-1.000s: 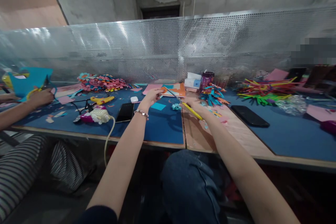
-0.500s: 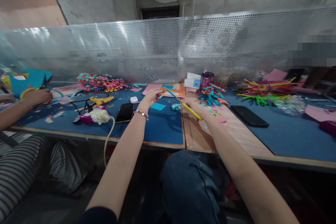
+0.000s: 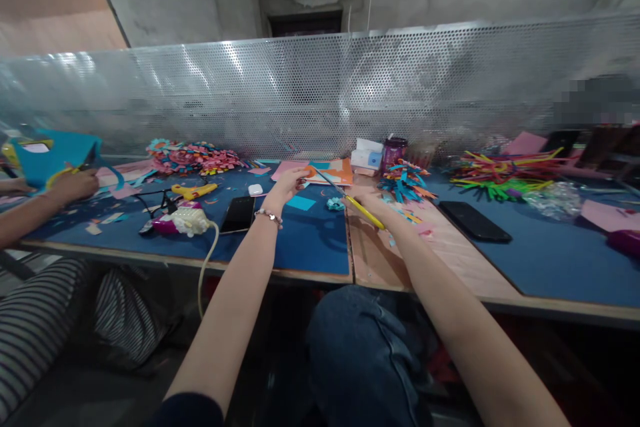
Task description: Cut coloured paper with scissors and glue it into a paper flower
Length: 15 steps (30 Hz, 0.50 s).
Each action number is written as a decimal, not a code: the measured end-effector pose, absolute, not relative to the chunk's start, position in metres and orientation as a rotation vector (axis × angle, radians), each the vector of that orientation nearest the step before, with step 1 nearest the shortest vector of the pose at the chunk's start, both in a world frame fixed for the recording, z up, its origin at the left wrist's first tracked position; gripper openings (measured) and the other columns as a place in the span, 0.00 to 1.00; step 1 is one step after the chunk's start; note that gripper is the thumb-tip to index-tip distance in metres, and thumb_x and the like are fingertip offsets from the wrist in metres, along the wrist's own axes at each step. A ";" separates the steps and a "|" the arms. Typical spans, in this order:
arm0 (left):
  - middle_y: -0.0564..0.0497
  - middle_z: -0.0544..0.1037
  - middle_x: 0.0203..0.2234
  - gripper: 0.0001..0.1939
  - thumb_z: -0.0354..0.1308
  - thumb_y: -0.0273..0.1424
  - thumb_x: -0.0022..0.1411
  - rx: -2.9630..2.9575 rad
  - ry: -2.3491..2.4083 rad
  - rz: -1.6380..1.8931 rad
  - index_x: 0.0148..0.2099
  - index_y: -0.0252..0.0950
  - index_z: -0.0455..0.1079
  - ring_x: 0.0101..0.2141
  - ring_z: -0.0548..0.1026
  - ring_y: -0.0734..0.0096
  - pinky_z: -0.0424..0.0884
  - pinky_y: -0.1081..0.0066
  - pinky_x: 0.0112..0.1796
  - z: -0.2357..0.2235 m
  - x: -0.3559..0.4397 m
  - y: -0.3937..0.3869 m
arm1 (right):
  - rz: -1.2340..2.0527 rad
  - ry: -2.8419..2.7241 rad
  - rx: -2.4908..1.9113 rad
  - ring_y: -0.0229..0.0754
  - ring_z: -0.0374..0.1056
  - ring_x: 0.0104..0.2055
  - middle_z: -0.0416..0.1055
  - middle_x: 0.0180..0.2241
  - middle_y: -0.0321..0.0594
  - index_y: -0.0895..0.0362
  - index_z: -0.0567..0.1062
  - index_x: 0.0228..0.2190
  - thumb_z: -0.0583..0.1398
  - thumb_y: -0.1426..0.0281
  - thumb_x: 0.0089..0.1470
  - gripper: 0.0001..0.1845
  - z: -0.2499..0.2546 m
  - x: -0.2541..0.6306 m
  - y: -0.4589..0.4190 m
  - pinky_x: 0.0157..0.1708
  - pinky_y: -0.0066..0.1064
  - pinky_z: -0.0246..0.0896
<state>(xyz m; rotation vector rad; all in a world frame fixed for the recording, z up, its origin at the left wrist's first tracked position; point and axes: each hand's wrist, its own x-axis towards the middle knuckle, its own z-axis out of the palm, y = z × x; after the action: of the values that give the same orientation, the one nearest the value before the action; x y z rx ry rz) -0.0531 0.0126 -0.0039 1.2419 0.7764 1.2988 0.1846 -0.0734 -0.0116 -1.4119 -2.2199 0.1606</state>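
Note:
My left hand [image 3: 291, 185] pinches a small orange piece of paper [image 3: 312, 172] over the table. In my right hand [image 3: 367, 200] are scissors with yellow handles [image 3: 369, 215]; their blades point up and left, the tips beside the orange piece. Whether the blades touch it I cannot tell. Behind both hands lie orange and pink sheets [image 3: 341, 171]. Below the left hand rests a blue paper square [image 3: 301, 203], and a light-blue curled paper piece [image 3: 335, 204] sits under the blades.
A dark phone [image 3: 238, 213], a yellow glue gun [image 3: 195, 190] and a power strip [image 3: 183, 220] lie to the left. Another phone [image 3: 475, 221] is at right, near bundled strips [image 3: 505, 173]. A purple cup [image 3: 394, 155] stands behind. At far left, a co-worker's hand [image 3: 75, 185] cuts blue sheet.
My hands and the scissors hold almost the same place. At far left, the co-worker's scissors have moved into the blue sheet, which has shifted slightly.

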 end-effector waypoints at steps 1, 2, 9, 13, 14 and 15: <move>0.51 0.71 0.25 0.08 0.65 0.27 0.48 1.237 0.773 1.301 0.33 0.32 0.74 0.21 0.62 0.84 0.52 0.78 0.20 -0.004 -0.053 0.013 | 0.167 -2.220 -1.423 0.36 0.59 0.19 0.61 0.14 0.36 0.60 0.72 0.18 0.54 0.53 0.52 0.25 -0.011 0.184 -0.074 0.20 0.25 0.47; 0.51 0.71 0.25 0.08 0.65 0.26 0.48 1.233 0.769 1.303 0.34 0.32 0.74 0.21 0.62 0.84 0.52 0.78 0.20 -0.004 -0.053 0.013 | 0.180 -2.220 -1.442 0.36 0.60 0.19 0.62 0.14 0.37 0.60 0.72 0.18 0.54 0.53 0.52 0.25 -0.010 0.184 -0.075 0.21 0.25 0.48; 0.50 0.71 0.25 0.08 0.64 0.25 0.49 1.234 0.740 1.296 0.34 0.30 0.73 0.21 0.62 0.85 0.52 0.79 0.19 -0.005 -0.054 0.015 | 0.199 -2.237 -1.608 0.39 0.63 0.22 0.67 0.18 0.40 0.60 0.74 0.20 0.51 0.56 0.55 0.24 -0.006 0.181 -0.078 0.22 0.26 0.49; 0.48 0.73 0.29 0.08 0.64 0.28 0.49 1.241 0.781 1.292 0.35 0.32 0.72 0.22 0.66 0.83 0.55 0.78 0.20 -0.005 -0.054 0.014 | 0.179 -2.248 -1.591 0.37 0.60 0.21 0.65 0.18 0.39 0.60 0.72 0.19 0.51 0.57 0.55 0.24 -0.011 0.184 -0.071 0.21 0.26 0.47; 0.48 0.74 0.31 0.09 0.64 0.29 0.50 1.238 0.796 1.292 0.35 0.33 0.72 0.23 0.68 0.81 0.56 0.78 0.20 -0.004 -0.054 0.013 | 0.174 -2.252 -1.577 0.37 0.60 0.21 0.64 0.18 0.38 0.60 0.71 0.18 0.51 0.56 0.54 0.24 -0.013 0.185 -0.068 0.21 0.26 0.46; 0.48 0.75 0.32 0.09 0.64 0.29 0.50 1.233 0.809 1.292 0.35 0.34 0.72 0.25 0.69 0.80 0.57 0.77 0.21 -0.004 -0.054 0.012 | 0.162 -2.251 -1.563 0.36 0.59 0.21 0.64 0.17 0.38 0.60 0.71 0.18 0.51 0.56 0.54 0.24 -0.016 0.186 -0.065 0.21 0.26 0.46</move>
<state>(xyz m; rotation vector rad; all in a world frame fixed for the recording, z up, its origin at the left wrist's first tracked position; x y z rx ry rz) -0.0537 0.0121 -0.0038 1.2334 0.8089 1.2919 0.1856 -0.0651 -0.0159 -1.5629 -2.2510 0.1624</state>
